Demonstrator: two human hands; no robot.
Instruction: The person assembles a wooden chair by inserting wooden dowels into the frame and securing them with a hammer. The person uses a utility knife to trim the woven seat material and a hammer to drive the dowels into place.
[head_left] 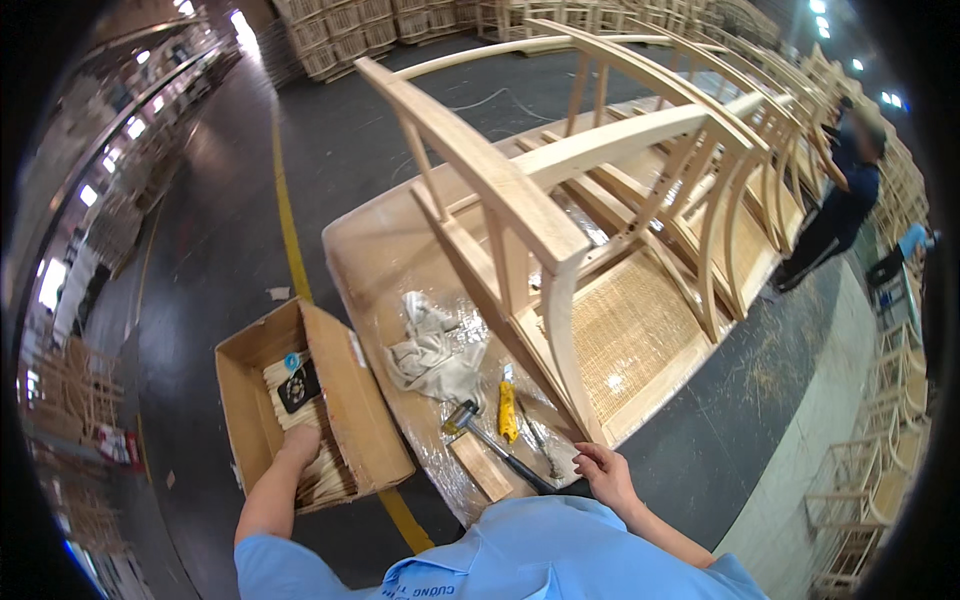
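Observation:
My left hand [302, 441] reaches down into an open cardboard box [368, 425] and rests among pale thin wooden strips [325, 475]; its fingertips are hidden. In the box, above that hand, lie a black flat item [298, 388] and a small blue roll [292, 361]. My right hand [606, 474] is at the table's near edge, beside the foot of a wooden chair frame [572, 350]. Its fingers are loosely bent and apart, with nothing visible in them. Between my hands lie a hammer [500, 445], a yellow utility knife [508, 410], a wood block [480, 467] and a thin dark tool [540, 440].
A crumpled white cloth [435, 350] lies on the plastic-covered table [370, 250]. More chair frames with woven seats [640, 325] run along it to the right. A person in dark clothes [845, 205] stands at the far right. Stacked chairs [340, 35] line the back.

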